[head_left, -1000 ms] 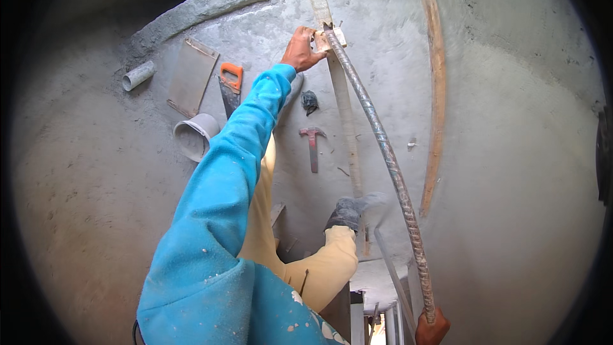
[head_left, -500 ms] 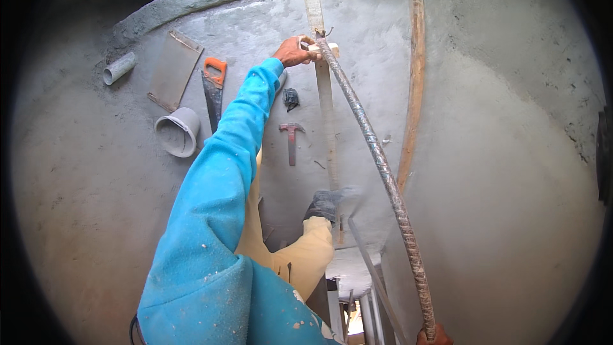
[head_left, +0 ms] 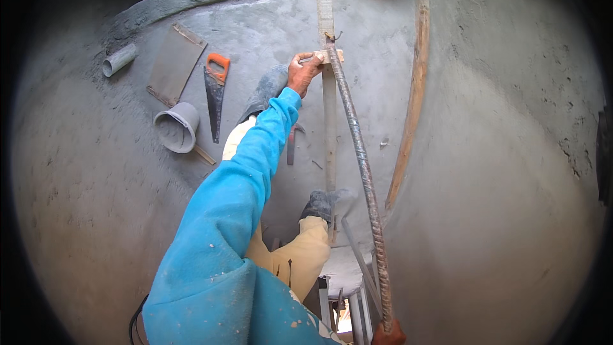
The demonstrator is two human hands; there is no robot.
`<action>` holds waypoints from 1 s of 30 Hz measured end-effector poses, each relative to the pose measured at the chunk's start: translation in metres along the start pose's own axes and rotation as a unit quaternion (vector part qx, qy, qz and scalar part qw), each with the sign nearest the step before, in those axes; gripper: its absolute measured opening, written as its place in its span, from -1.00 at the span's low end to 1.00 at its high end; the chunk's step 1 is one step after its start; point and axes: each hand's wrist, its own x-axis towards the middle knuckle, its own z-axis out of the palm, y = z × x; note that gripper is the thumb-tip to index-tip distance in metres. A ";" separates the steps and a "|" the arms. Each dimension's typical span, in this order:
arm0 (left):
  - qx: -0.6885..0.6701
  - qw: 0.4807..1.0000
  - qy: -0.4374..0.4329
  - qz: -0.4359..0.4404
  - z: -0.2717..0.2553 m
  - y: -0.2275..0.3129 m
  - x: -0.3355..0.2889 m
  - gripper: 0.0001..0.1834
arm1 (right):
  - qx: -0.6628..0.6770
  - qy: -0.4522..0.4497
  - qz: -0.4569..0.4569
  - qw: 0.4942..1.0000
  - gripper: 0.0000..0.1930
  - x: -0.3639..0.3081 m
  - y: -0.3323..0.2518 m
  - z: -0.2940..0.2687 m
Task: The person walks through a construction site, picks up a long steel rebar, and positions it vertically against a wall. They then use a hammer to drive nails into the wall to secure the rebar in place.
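Observation:
My left hand (head_left: 305,73) pinches a small pale wooden block (head_left: 324,57) between thumb and fingers. The block lies across a long wooden strip (head_left: 330,128), at the far end of a ribbed steel bar (head_left: 361,144). The bar's tip carries a thin bent wire (head_left: 333,38). At the lower edge, my right hand (head_left: 389,334) is closed round the bar's near end, and the picture's edge cuts it off. A claw hammer (head_left: 291,144) rests on the concrete left of the strip, partly covered by my left sleeve.
Left of my arm lie a handsaw (head_left: 216,99) with orange handle, a flat board (head_left: 177,64), a grey bucket (head_left: 177,128) and a pipe piece (head_left: 119,60). A rough timber (head_left: 412,102) lies to the right. My boots (head_left: 265,92) stand near the strip. A raised concrete ledge (head_left: 191,0) is far left.
The bar's near end has swung left with my right hand. My left hand sits slightly lower with the block. My left boot now shows more, and a dark crumpled lump has gone from sight.

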 end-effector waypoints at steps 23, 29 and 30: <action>0.035 0.993 0.104 -0.032 0.016 -0.022 -0.020 -0.01 | 0.261 0.155 0.029 0.952 -0.85 0.104 -0.049 0.313; 0.178 0.977 0.078 -0.090 0.046 -0.074 -0.107 -0.50 | 0.261 0.009 0.060 0.963 -0.73 0.096 -0.048 0.293; 0.172 0.977 0.094 -0.086 0.049 -0.077 -0.111 -0.62 | 0.246 -0.070 0.077 0.964 -0.70 0.098 -0.043 0.287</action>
